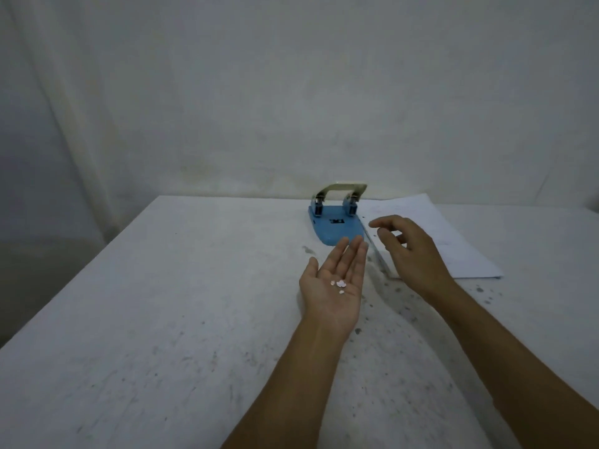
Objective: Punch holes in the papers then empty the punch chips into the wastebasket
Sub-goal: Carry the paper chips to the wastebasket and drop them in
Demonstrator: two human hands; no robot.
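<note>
A blue hole punch (335,228) with a pale metal lever stands upright near the table's far edge. Just right of it lies a stack of white papers (453,244). My left hand (325,299) is held palm up in front of the punch, fingers straight and together. Several small white punch chips (339,284) rest on its palm. My right hand (410,254) hovers over the left edge of the papers, fingers spread and slightly curled, with nothing in it. No wastebasket is in view.
The white table (155,303) is speckled with dark marks, thickest at the right near the papers. A pale wall stands close behind its far edge. The table's left edge drops off to a shadowed floor.
</note>
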